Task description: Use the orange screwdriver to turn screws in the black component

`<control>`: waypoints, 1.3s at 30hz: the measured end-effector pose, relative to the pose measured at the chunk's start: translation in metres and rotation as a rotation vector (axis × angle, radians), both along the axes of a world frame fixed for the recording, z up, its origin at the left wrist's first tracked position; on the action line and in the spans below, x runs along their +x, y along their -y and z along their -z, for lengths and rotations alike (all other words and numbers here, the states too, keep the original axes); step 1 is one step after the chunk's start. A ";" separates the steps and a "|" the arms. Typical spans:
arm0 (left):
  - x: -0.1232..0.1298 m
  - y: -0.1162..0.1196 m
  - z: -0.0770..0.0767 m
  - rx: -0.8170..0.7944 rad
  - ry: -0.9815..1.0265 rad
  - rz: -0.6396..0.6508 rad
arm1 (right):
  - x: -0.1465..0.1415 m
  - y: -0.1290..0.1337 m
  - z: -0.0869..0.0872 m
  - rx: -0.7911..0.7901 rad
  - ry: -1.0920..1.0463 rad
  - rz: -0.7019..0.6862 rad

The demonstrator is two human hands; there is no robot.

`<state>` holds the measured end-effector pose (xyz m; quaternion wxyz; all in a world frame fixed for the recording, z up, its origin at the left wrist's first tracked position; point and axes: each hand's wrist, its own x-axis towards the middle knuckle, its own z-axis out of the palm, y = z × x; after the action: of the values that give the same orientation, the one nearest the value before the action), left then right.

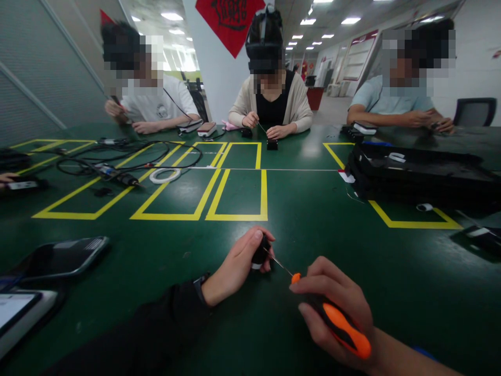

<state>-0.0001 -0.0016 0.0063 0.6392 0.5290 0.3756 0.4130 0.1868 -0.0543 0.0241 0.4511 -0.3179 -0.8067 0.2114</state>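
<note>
Near the middle of the table's front part, my left hand (pixel 237 261) is closed around a small black part (pixel 260 255) with a pale patch at its lower edge. What kind of part it is I cannot make out. My right hand (pixel 340 300) grips the orange and black handle of a screwdriver (pixel 346 330). Its thin metal shaft points up and left, and the tip meets the black part, or lies just in front of it. The palm side of my left hand and the far side of the part are hidden.
Yellow tape frames (pixel 237 217) mark the green table (pixel 305 209). Tangled black cables (pixel 129 156) and a white cable ring (pixel 164 176) lie left. A phone (pixel 66 257) rests at front left, a black case (pixel 422 169) at right. Three people sit opposite; a hand (pixel 6 180) shows far left.
</note>
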 end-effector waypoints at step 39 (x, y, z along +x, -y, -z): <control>-0.001 0.000 0.003 0.025 0.004 0.029 | -0.001 0.000 0.004 0.069 -0.048 -0.010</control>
<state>-0.0013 -0.0019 0.0036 0.6392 0.5415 0.3614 0.4093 0.1855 -0.0545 0.0203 0.4798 -0.2933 -0.8040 0.1933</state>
